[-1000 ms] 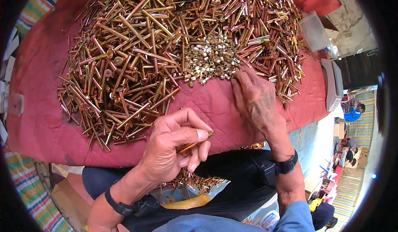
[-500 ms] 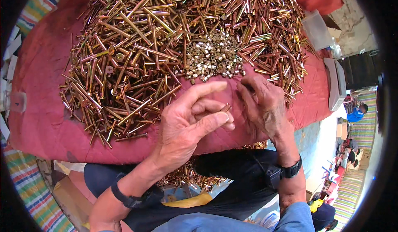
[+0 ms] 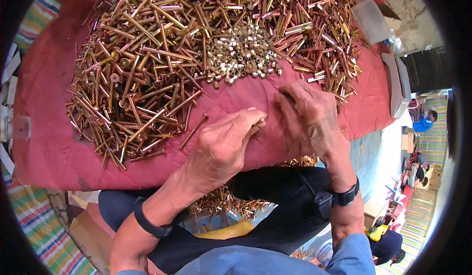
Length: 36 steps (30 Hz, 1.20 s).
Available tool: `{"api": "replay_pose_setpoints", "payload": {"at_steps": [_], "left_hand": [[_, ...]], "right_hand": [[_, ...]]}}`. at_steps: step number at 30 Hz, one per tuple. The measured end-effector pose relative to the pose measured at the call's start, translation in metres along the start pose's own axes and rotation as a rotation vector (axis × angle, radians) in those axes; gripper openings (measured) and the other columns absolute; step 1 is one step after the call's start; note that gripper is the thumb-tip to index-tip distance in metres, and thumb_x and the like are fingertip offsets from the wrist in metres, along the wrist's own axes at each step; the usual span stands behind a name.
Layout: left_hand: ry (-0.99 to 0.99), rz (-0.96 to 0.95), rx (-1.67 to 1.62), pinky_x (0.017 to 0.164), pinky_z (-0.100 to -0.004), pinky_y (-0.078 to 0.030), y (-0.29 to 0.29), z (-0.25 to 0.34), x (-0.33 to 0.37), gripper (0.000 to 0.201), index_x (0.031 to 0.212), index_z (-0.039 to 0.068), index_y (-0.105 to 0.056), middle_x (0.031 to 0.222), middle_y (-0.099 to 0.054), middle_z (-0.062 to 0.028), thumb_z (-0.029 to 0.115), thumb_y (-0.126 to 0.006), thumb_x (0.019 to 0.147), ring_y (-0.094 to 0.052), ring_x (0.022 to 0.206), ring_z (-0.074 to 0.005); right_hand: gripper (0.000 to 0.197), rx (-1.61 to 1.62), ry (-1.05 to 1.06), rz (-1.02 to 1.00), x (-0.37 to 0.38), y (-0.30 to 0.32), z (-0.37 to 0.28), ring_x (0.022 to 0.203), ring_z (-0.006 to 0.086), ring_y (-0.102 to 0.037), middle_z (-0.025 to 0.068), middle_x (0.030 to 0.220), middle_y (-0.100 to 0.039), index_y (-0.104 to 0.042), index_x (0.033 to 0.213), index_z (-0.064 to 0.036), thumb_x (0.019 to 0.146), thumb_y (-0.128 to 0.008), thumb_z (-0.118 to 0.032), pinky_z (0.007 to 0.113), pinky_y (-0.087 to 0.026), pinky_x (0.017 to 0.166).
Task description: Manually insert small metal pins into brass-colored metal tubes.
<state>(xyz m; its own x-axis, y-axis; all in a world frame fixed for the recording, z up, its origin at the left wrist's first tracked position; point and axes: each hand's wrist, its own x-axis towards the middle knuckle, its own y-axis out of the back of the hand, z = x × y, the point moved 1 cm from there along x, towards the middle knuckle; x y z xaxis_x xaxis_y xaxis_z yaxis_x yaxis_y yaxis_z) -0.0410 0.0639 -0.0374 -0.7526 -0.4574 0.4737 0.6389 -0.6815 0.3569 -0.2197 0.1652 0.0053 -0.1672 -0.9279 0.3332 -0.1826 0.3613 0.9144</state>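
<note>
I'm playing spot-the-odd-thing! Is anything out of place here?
One long bolt lies on the red cloth beside the left hand, apart from the big bolt pile, so it looks stray.

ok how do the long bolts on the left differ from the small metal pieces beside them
Shape: the long bolts are slim rods, while the small metal pieces are short and stubby.
Colour: the bolts look coppery gold; the small pieces look paler, many silvery.
Spread: the bolts form a broad heap; the pieces fill a compact patch.
Both are shiny and lie loose.
</note>
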Motion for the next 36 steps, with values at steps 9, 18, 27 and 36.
{"api": "replay_pose_setpoints", "payload": {"at_steps": [9,18,27,36], "left_hand": [[0.117,-0.089,-0.050,0.080,-0.0337,-0.060,0.007,-0.003,0.003,0.023,0.115,-0.004,-0.066,0.099,-0.074,-0.0186,-0.002,-0.067,0.092,-0.075,0.093,-0.0273],[0.393,-0.057,-0.450,0.077,-0.0330,-0.057,0.011,0.004,0.002,0.024,0.117,-0.001,-0.062,0.091,-0.073,-0.0134,-0.003,-0.064,0.093,-0.074,0.085,-0.0197],[0.014,-0.146,-0.044,0.096,-0.0413,-0.057,0.006,0.010,0.003,0.025,0.110,-0.001,-0.064,0.104,-0.072,-0.0160,-0.005,-0.069,0.086,-0.072,0.104,-0.0342],[-0.150,-0.045,0.109,0.097,-0.0475,-0.057,0.002,0.007,-0.003,0.024,0.103,0.001,-0.068,0.100,-0.075,-0.0122,-0.002,-0.077,0.081,-0.073,0.102,-0.0304]], "right_hand": [[0.016,0.864,-0.571,0.035,0.009,0.026,-0.024,0.070,0.0161,-0.069,0.0094,0.083,-0.071,-0.071,0.103,0.0082,0.092,-0.070,-0.004,0.026,-0.057,0.063],[0.013,1.055,-0.543,0.005,0.001,0.034,-0.036,0.071,0.0132,-0.071,0.0077,0.079,-0.072,-0.073,0.101,0.0073,0.092,-0.071,-0.002,0.024,-0.057,0.067],[0.013,1.053,-0.562,0.093,0.001,0.042,-0.029,0.069,0.0140,-0.070,0.0090,0.081,-0.072,-0.073,0.102,0.0076,0.092,-0.072,-0.001,0.025,-0.057,0.063],[0.014,1.033,-0.536,0.111,-0.003,0.045,-0.027,0.069,0.0143,-0.070,0.0090,0.082,-0.072,-0.072,0.102,0.0075,0.091,-0.073,0.000,0.025,-0.057,0.063]]}}
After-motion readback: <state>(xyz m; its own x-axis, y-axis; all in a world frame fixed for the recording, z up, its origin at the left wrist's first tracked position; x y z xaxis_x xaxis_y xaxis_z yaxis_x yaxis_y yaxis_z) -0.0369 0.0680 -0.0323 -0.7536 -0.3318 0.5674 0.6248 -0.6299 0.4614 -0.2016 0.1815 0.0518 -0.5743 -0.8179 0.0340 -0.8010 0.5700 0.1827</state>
